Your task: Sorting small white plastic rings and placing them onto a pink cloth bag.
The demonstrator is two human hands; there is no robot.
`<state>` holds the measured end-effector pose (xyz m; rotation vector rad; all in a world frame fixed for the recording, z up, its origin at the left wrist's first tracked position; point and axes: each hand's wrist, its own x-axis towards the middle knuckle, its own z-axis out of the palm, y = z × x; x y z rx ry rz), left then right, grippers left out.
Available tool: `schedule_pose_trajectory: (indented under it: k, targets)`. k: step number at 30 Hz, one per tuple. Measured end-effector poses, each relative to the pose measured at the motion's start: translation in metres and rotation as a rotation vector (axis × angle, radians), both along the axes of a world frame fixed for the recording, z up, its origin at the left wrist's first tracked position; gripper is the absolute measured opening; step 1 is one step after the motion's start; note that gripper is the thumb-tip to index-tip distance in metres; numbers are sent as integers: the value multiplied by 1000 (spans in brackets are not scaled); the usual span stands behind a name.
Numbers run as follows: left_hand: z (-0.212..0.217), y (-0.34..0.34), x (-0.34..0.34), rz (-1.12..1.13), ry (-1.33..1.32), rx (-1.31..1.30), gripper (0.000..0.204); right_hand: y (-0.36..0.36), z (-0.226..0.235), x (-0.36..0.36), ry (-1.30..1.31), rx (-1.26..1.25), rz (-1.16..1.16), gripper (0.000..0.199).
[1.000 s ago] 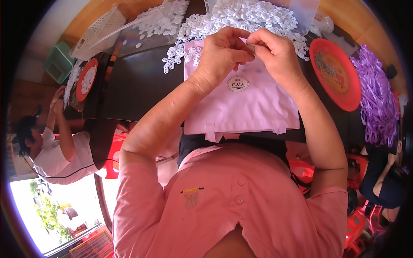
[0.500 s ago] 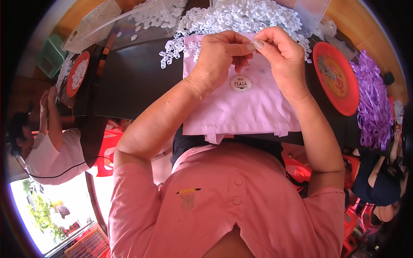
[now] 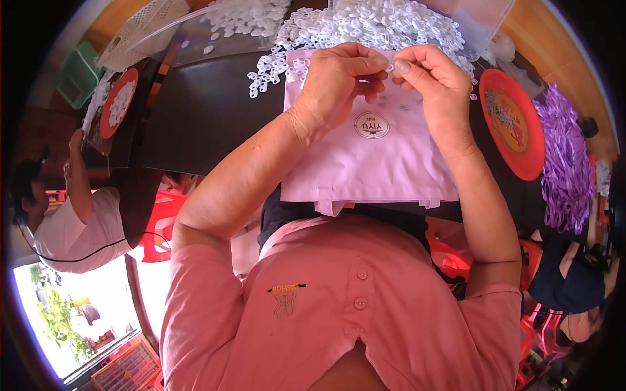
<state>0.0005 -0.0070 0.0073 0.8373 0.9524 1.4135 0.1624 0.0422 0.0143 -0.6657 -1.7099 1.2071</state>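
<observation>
Between hands [image 3: 389, 70], small white ring [image 3: 390, 66]

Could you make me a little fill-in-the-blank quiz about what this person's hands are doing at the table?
1. Both hands meet above a flat ____ bag.
2. The left hand and right hand pinch a small ____ ring.
3. The heap of white rings lies ____ the bag.
4. The red plate lies to the person's ____.

Missing words: pink; white; beyond; right

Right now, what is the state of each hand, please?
Left hand: closed, fingertips pinching at a small white plastic ring above the pink bag.
Right hand: closed, pinching the same ring from the other side.
</observation>
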Motion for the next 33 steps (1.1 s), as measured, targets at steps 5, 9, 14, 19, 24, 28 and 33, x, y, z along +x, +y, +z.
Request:
schedule_pose_trajectory:
  k: [5, 9, 14, 19, 24, 28, 33]
  targets:
    - [1, 0, 0, 27, 12, -17, 12, 0, 2, 0, -43, 3, -27, 6]
    - [2, -1, 1, 25, 22, -7, 12, 0, 0, 0, -45, 44, -31, 6]
    - [3, -2, 3, 30, 52, -7, 12, -1, -1, -1, -77, 84, -43, 6]
    - [2, -2, 3, 28, 59, -5, 13, 2, -4, -1, -51, 138, -68, 5]
    - [2, -2, 3, 26, 84, 12, 14, 3, -4, 1, -131, 178, -69, 5]
    - [3, -2, 3, 34, 80, 17, 14, 3, -5, 0, -123, 199, -86, 5]
    - [3, -3, 3, 33, 97, 29, 12, 1, -3, 0, -117, 200, -76, 6]
